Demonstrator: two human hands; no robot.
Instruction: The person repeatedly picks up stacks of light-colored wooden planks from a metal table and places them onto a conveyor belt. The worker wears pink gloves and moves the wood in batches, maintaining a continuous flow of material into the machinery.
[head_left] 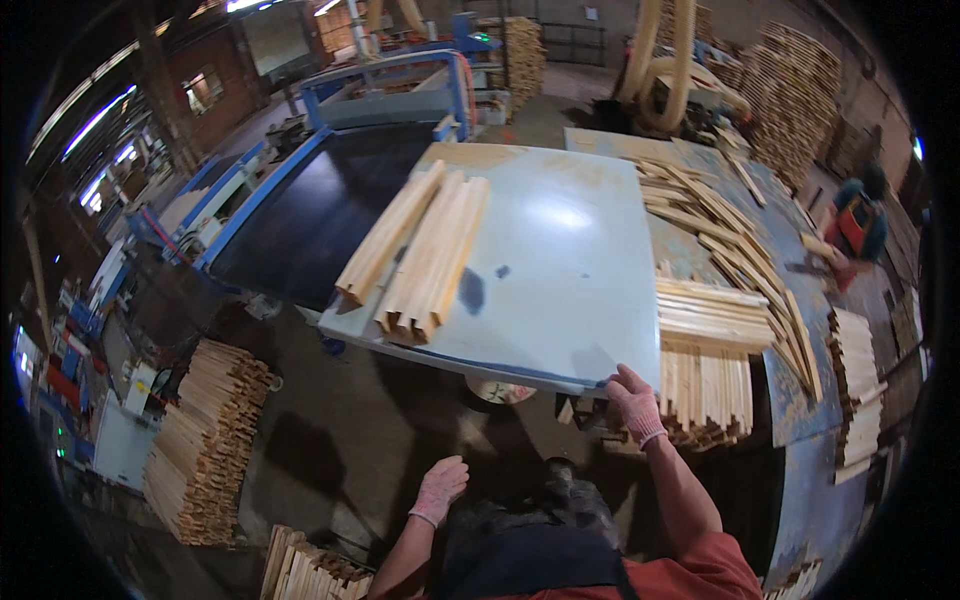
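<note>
Far left, low on the floor: a stack of thin wood slats (pixel 205 440), well away from both hands; another slat bundle (pixel 310 575) sits at the bottom edge, nearest the left hand.

Left hand (pixel 441 487), gloved, hangs free below the surface, fingers loosely curled, holding nothing, touching nothing. No grip there.

Centre: the grey surface (pixel 560 260) carries a bundle of long wood strips (pixel 420 250). Bundle's long axis runs diagonal, near ends toward the person at the surface's front-left edge, far ends up and right. It lies up and to the left of both hands, well apart from each. By straight line the left hand is somewhat nearer the bundle's near ends, tho it's lower than the surface edge.

Right hand (pixel 633 400), gloved, rests on the surface's near right corner, fingers closed over the edge, so grip is on the surface itself, not on wood.

Right of that: stacked short slats (pixel 705 385) just beside the right hand, more loose strips (pixel 720 220) fanned beyond.
</note>
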